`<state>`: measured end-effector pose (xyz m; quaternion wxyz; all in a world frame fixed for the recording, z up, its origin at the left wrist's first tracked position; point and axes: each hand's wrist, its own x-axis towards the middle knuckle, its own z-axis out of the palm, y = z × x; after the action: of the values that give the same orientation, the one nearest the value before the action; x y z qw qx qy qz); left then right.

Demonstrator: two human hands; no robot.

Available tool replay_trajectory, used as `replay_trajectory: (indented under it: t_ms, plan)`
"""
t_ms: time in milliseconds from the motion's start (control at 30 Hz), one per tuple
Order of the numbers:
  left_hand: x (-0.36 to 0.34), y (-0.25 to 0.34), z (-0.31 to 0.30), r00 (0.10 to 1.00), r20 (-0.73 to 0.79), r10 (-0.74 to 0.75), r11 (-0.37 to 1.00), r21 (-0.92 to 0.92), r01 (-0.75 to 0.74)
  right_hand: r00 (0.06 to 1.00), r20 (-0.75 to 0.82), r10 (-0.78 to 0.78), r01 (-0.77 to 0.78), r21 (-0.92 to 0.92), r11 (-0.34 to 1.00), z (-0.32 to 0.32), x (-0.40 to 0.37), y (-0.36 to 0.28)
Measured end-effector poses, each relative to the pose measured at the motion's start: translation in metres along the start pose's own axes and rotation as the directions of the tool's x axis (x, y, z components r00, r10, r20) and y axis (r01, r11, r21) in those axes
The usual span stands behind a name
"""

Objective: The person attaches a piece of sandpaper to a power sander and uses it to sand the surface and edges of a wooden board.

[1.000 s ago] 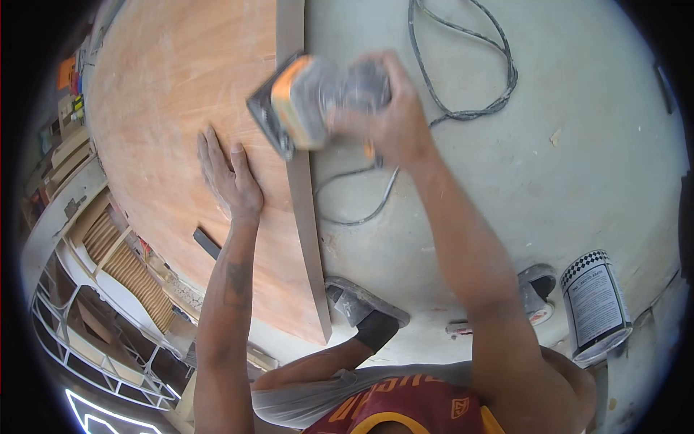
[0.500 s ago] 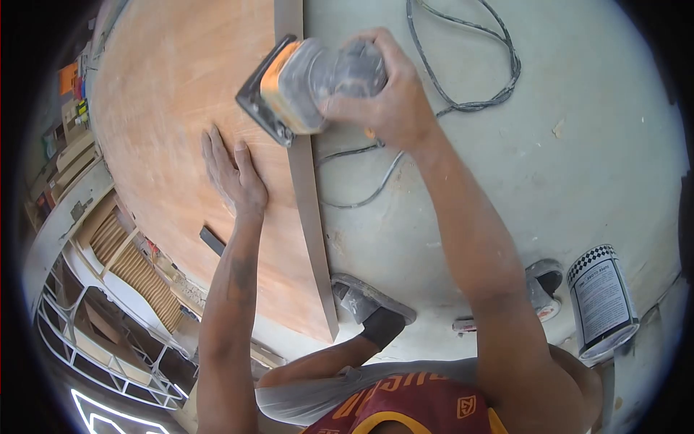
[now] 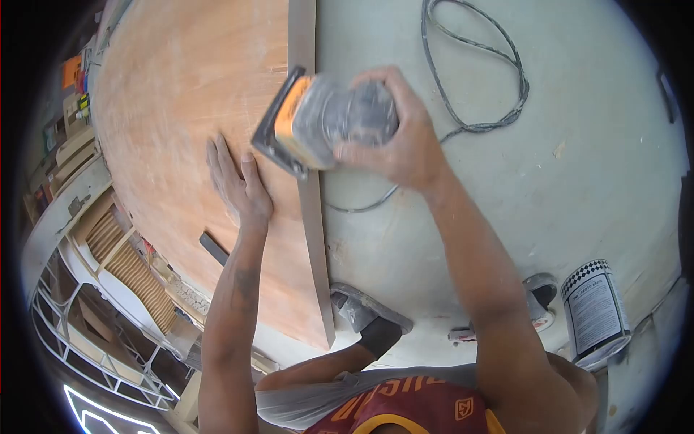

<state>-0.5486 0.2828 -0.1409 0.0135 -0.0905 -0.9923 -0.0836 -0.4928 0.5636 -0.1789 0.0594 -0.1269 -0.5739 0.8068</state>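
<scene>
My right hand [image 3: 408, 134] is wrapped round the grey body of an orange-and-grey electric sander [image 3: 325, 119]. Its black pad is tilted over the right edge of a wooden panel [image 3: 173, 94], whose face is dusted with pale powder. Flat on that panel lies my left hand [image 3: 238, 181], fingers stretched out and nothing in them, a little left of and below the sander. Below it, beside my left forearm, rests a small dark flat bar [image 3: 213, 248]. The sander's dusty power cord [image 3: 477, 129] loops across the floor to the right.
A printed can [image 3: 596, 311] stands on the pale floor [image 3: 578, 87] at the lower right. My feet in grey sandals [image 3: 369, 307] are below the panel's edge. Wooden pieces [image 3: 130, 264] and a white metal frame [image 3: 94, 362] lie along the left.
My right hand has brought the sander down and slightly right along the panel's edge. My left hand stays flat on the panel. The view has shifted a little.
</scene>
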Motion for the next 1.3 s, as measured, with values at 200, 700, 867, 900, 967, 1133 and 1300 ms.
replay_trajectory:
  t_ms: [200, 700, 867, 900, 967, 1133, 1300]
  plan:
    - [-0.002, -0.008, 0.004, 1.0, 0.004, 0.019, 1.0, -0.021, -0.018, 0.996, -0.065, -0.06, 0.057, -0.049, 0.997, -0.01, 0.032, 0.01]
    - [-0.003, -0.002, 0.001, 1.0, 0.027, 0.007, 1.0, -0.001, -0.007, 0.99, -0.072, 0.117, -0.121, -0.05, 0.991, -0.019, 0.044, -0.002]
    - [-0.002, 0.003, 0.0, 1.0, 0.011, -0.003, 1.0, 0.014, 0.003, 0.985, -0.039, 0.166, -0.153, 0.229, 0.961, -0.028, 0.091, -0.023]
    - [-0.002, 0.003, -0.001, 1.0, 0.012, -0.003, 1.0, 0.014, 0.003, 0.984, -0.046, 0.173, -0.156, 0.252, 0.955, -0.028, 0.091, -0.025]
    - [-0.001, 0.004, -0.001, 1.0, 0.006, 0.0, 1.0, 0.014, 0.0, 0.992, -0.057, 0.112, -0.106, 0.1, 0.989, -0.026, 0.066, -0.007]
    - [-0.002, -0.003, 0.001, 1.0, 0.006, 0.016, 1.0, -0.002, -0.016, 1.0, -0.006, 0.022, -0.022, 0.0, 1.0, -0.001, -0.019, 0.026]
    - [-0.001, -0.002, 0.003, 1.0, -0.011, 0.013, 1.0, -0.008, -0.013, 0.987, -0.063, 0.146, -0.139, 0.103, 0.985, -0.005, 0.002, 0.018]
